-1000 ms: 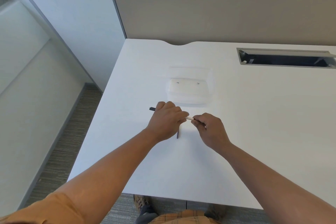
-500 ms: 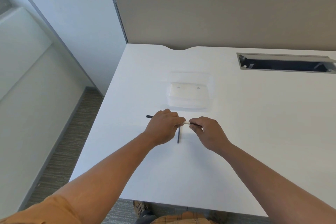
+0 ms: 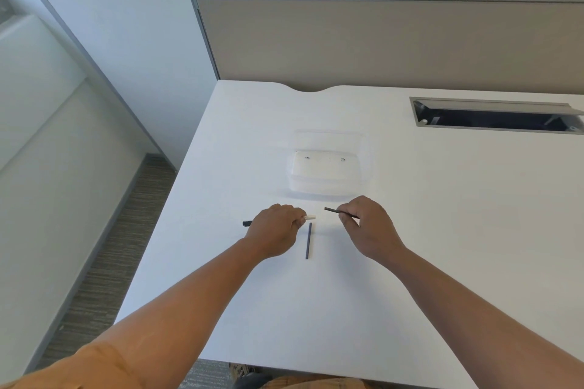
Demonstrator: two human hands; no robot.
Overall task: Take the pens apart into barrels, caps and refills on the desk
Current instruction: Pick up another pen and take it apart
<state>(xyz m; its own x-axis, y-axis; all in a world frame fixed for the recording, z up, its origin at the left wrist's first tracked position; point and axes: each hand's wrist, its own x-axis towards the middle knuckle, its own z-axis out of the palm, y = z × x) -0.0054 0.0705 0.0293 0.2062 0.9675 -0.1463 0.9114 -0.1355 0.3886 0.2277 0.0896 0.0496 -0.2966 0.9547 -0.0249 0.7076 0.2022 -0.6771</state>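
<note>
My left hand (image 3: 274,230) is closed around a pen barrel (image 3: 309,217); its white end sticks out to the right and a dark end (image 3: 247,223) shows at the left of the fist. My right hand (image 3: 366,224) pinches a thin dark refill (image 3: 332,210) that points left, clear of the barrel by a small gap. On the white desk (image 3: 442,230), between my hands and a little nearer to me, lies another thin dark refill (image 3: 308,241), lengthwise.
A clear plastic container (image 3: 363,167) stands just beyond my hands. A cable tray with an open grey flap (image 3: 493,117) is set into the desk at the far right. A beige partition (image 3: 379,41) runs along the back edge. The desk's left edge drops to carpeted floor.
My hands have moved apart: the right hand has drawn the dark refill out of the barrel's white end, and the left hand has kept the barrel in place.
</note>
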